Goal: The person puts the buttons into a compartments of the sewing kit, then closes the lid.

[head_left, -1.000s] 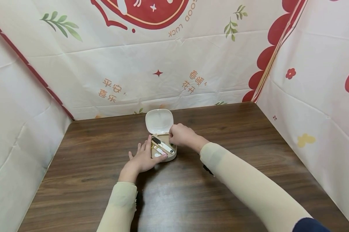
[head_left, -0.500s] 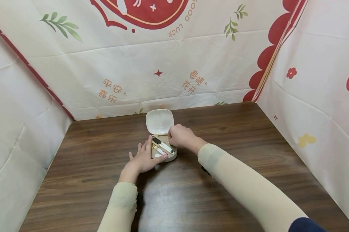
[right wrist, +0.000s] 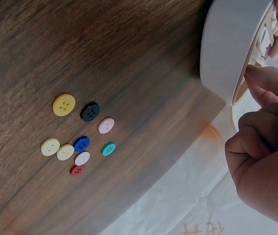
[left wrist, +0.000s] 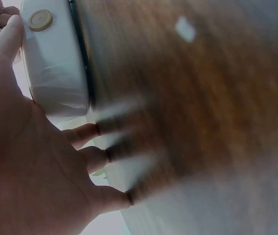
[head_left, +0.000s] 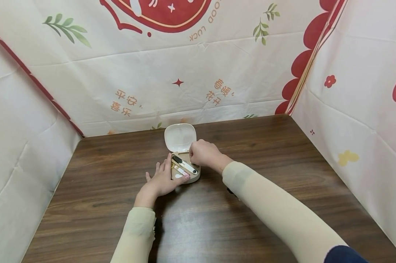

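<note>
A small case [head_left: 195,179] with a white shell and beige inside lies on the table, its white lid [head_left: 180,137] raised. Inside rest a slim black-and-white tool [head_left: 189,168] and a smaller gold, white and pink piece [head_left: 181,170]. My left hand [head_left: 161,180] rests against the case's left and front edges, thumb on the rim; its other fingers [left wrist: 112,198] are spread straight. My right hand [head_left: 204,153] is at the case's right side, thumb and index finger [right wrist: 268,78] reaching inside, the other fingers curled. Whether those tips pinch anything is hidden.
In the right wrist view, several loose buttons lie on the table, among them a yellow button [right wrist: 63,105], a black button [right wrist: 90,112] and a blue button [right wrist: 81,144]. The head view does not show them. Printed white cloth [head_left: 184,65] hangs behind the brown table [head_left: 102,175].
My right hand and forearm have shifted slightly left, and a dark spot beside that hand inside the case is now covered. The left hand and the case stay put.
</note>
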Demonstrator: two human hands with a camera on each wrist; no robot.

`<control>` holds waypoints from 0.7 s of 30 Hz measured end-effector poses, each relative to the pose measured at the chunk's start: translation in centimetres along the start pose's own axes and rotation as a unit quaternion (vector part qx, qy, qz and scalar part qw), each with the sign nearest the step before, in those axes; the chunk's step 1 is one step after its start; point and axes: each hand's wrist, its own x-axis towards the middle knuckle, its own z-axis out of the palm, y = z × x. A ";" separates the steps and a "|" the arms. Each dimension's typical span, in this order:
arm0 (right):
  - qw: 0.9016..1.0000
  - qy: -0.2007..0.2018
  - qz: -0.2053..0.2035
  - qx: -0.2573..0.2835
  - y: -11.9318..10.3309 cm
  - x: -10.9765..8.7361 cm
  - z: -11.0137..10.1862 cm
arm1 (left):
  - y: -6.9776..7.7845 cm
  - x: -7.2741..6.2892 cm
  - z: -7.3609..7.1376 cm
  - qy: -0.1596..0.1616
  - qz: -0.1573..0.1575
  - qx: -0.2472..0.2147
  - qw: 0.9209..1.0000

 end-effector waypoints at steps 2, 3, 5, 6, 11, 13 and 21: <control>1.000 -0.003 0.000 0.007 0.1 0.0 0.0 | 0.1 0.0 -0.1 -0.001 0.000 0.000 1.000; 1.000 -0.004 0.000 0.012 0.2 0.0 0.0 | 0.1 0.0 -0.1 -0.001 -0.001 0.000 1.000; 0.999 -0.008 0.006 0.035 0.5 0.2 0.0 | 0.0 0.1 0.0 -0.001 -0.001 0.000 1.000; 0.999 -0.007 0.010 0.051 0.7 0.2 0.0 | 0.0 0.1 0.0 0.000 -0.001 0.000 1.000; 0.994 0.019 0.023 0.103 1.1 0.2 -0.8 | 0.0 0.1 0.1 0.000 -0.002 -0.002 1.000; 0.994 0.034 0.018 0.102 1.1 -0.2 -1.6 | 0.0 0.1 0.1 0.001 -0.002 -0.003 1.000; 0.987 0.079 0.009 0.139 1.5 -2.0 -3.8 | -0.2 0.2 0.2 0.005 -0.001 -0.009 1.000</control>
